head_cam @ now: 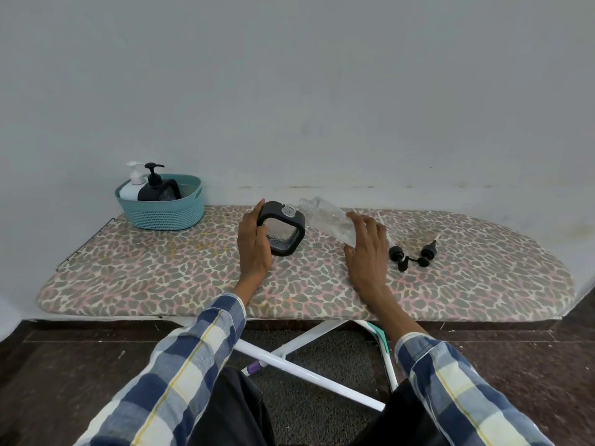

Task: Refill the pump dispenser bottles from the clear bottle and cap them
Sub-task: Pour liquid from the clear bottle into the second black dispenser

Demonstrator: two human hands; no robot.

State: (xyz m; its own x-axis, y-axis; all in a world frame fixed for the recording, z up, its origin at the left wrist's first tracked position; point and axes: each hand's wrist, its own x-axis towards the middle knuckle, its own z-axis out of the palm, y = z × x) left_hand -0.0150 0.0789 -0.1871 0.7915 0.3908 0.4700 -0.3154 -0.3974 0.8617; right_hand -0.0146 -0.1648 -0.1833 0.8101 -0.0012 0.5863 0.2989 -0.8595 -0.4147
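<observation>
On ironing board (161,278): left hand (254,243) grips black dispenser (283,228); right hand (365,249) holds clear bottle (325,217).

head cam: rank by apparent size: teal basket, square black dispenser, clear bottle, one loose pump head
1. teal basket
2. clear bottle and square black dispenser: look similar, each partly hidden by a hand, so unranked
3. loose pump head, clearly smallest

We find no readable text, label, brand or number anywhere: none on the bottles in our hands, the dispensers in the basket, or the ironing board cover.
</observation>
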